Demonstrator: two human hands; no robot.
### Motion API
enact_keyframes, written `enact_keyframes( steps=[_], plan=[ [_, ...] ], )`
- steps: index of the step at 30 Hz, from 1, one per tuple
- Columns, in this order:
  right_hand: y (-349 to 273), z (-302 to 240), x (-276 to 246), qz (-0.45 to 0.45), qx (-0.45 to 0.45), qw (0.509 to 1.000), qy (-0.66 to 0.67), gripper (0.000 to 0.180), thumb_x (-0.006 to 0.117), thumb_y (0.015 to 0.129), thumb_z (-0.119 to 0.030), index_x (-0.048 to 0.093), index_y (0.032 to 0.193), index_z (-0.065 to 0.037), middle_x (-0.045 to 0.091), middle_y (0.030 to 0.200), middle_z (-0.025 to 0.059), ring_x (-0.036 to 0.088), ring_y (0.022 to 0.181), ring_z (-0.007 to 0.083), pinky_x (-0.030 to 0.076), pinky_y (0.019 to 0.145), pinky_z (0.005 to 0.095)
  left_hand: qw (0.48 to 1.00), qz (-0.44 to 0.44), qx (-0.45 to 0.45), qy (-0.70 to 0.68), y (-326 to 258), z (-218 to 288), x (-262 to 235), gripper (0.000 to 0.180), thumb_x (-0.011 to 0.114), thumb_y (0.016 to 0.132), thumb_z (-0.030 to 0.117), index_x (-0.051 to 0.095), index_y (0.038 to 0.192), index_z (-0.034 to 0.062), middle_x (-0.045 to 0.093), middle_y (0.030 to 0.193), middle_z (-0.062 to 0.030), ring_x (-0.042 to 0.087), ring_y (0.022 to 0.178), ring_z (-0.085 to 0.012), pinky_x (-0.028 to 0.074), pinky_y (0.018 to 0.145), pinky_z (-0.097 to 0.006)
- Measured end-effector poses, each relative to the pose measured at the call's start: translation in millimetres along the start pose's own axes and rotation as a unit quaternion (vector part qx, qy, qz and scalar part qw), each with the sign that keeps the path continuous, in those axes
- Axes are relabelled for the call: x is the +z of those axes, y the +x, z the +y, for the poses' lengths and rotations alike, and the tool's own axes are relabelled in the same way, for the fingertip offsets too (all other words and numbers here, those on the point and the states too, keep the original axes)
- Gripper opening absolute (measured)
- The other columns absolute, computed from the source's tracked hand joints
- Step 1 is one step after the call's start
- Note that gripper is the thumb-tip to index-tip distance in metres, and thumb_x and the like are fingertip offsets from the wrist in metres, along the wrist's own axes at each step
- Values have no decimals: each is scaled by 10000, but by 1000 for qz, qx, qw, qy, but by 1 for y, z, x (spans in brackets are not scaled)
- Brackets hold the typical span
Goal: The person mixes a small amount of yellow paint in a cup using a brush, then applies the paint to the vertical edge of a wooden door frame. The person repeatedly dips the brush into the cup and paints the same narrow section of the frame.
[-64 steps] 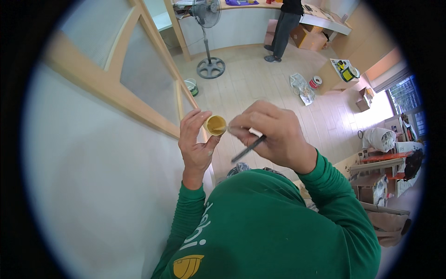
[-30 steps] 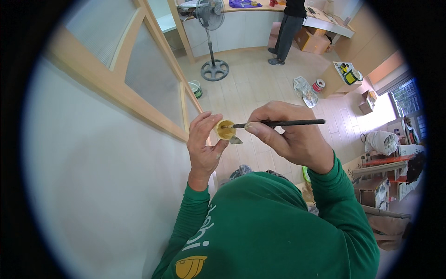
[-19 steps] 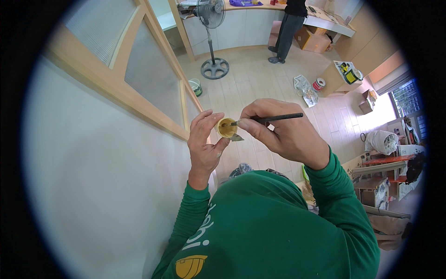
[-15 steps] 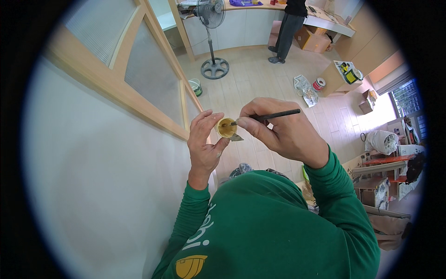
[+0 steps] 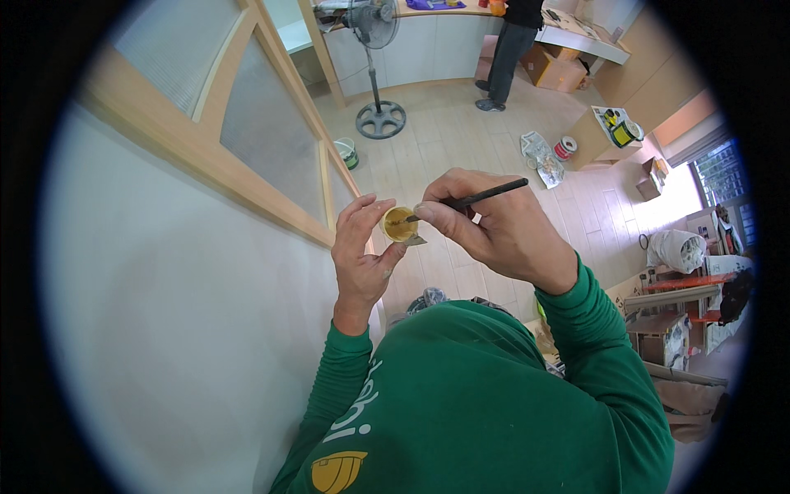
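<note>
My left hand (image 5: 362,255) is closed around a small round cup (image 5: 401,224) with yellowish-brown paste or paint inside. A flat, greyish piece (image 5: 415,241) juts out under the cup by my left thumb; its kind I cannot make out. Between the thumb and fingers of my right hand (image 5: 502,222) is a thin dark stick-like tool (image 5: 494,193), perhaps a brush. Its lower tip reaches into the cup, while the other end points up and to the right.
A wood-framed glass partition (image 5: 271,123) and white wall (image 5: 189,288) stand close on my left. Ahead are a standing fan (image 5: 374,74), a bucket (image 5: 346,154) and a person (image 5: 512,53). A paint can (image 5: 565,148) sits near newspaper (image 5: 541,159). Boards and bags (image 5: 683,272) crowd the right.
The tool in my right hand has tilted, its upper end shifting slightly up and left. Its tip stays in the cup. The person's hand, holding something orange, has come into view.
</note>
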State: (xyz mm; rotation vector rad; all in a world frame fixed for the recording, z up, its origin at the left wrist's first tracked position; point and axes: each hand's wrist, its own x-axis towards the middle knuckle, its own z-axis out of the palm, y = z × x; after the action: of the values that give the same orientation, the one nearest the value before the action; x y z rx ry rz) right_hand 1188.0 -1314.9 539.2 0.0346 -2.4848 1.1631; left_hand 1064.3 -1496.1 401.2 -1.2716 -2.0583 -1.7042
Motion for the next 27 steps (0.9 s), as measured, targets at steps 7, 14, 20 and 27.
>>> enact_keyframes(
  steps=[7, 14, 20, 27],
  plan=[
    [0, 4, 4, 4, -22, 1000, 13, 174, 800, 1005, -163, 769, 1042, 4, 725, 844, 79, 639, 687, 138, 511, 621, 289, 1000, -1, 5, 3, -1, -2, 0, 570, 923, 789, 197, 739, 1319, 90, 755, 1288, -67, 634, 1305, -373, 523, 1098, -480],
    [-7, 12, 4, 64, 14, 995, 77, 197, 821, 987, -196, 793, 1013, -3, 753, 804, 97, 677, 670, 155, 532, 618, 289, 1000, 0, 10, 14, 0, -2, -2, 552, 951, 814, 184, 721, 1298, 51, 746, 1287, -96, 640, 1309, -347, 523, 1089, -447],
    [-13, 20, 11, 74, 2, 988, 139, 158, 797, 1010, -140, 785, 1039, 15, 772, 878, 81, 689, 774, 121, 539, 675, 270, 1000, 0, 5, 14, -1, -3, -3, 541, 945, 819, 173, 718, 1294, 49, 755, 1272, -95, 641, 1310, -348, 515, 1099, -450],
    [-15, 22, 23, 126, 12, 970, 206, 184, 833, 975, -145, 817, 1008, 35, 796, 891, 108, 710, 775, 132, 566, 667, 276, 1000, 7, 7, 8, 1, 1, -2, 522, 936, 833, 159, 710, 1289, 38, 757, 1256, -106, 643, 1302, -345, 512, 1101, -450]
  ],
)
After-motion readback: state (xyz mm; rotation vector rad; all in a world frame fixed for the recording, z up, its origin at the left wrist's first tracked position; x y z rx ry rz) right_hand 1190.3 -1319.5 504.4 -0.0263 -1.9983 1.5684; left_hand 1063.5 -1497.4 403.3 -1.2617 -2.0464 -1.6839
